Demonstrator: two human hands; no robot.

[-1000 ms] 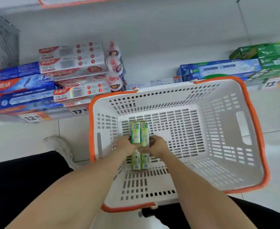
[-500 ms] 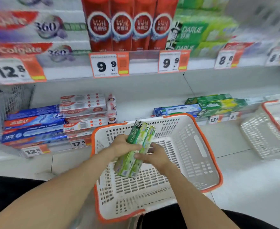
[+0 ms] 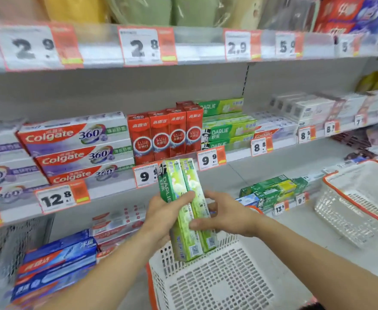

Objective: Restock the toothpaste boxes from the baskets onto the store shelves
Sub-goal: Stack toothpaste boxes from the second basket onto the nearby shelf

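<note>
Shop aisle, grey shelving.
Grey metal shelf boards [image 3: 206, 45] carry orange-edged price tags [image 3: 56, 199]; a pale backing panel [image 3: 116, 90] runs behind; blurred bagged goods, perhaps, above.

Toothpaste boxes [image 3: 76, 151] on shelf [image 3: 235, 156]

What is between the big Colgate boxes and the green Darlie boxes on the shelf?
Four red toothpaste boxes stand upright in a row there, between the Colgate boxes and the green Darlie boxes, as the head view shows.

The hands [image 3: 197, 217] cover the middles of the two green boxes [image 3: 184, 198]; far-right shelf goods [image 3: 340, 106] are blurred.
</note>
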